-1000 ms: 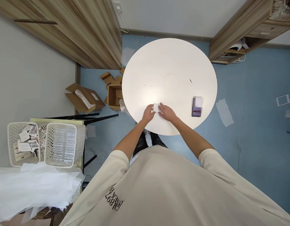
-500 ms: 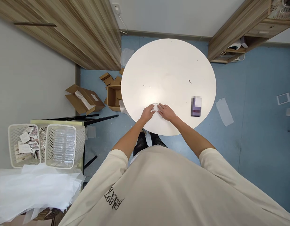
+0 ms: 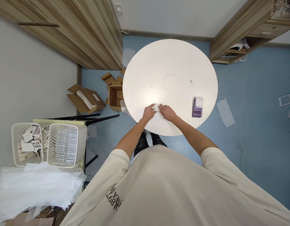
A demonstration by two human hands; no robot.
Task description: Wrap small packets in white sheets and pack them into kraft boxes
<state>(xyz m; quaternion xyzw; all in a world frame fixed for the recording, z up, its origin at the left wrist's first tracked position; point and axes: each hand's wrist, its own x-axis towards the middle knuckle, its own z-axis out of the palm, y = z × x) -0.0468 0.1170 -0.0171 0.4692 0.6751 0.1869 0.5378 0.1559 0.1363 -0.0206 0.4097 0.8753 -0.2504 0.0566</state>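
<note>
One second ago, the small rectangular piece with clear, shiny edges (image 3: 156, 107) looked almost evenly white; now its transparent borders are visible. The bare right hand (image 3: 167, 112), which had spread its fingers more widely, now has them closer together. The head camera's view has also shifted slightly.

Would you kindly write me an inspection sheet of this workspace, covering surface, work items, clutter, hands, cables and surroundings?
Surface: white table, a few dark marks.
Job's things: small clear piece between the hands.
Clutter: pixelated item on the table's right; open cardboard box and paper sheet on the floor.
Hands: left hand and right hand grip the piece from opposite sides.
Cables: white cable at the wall socket.
Surroundings: basket and white sheets at left.
</note>
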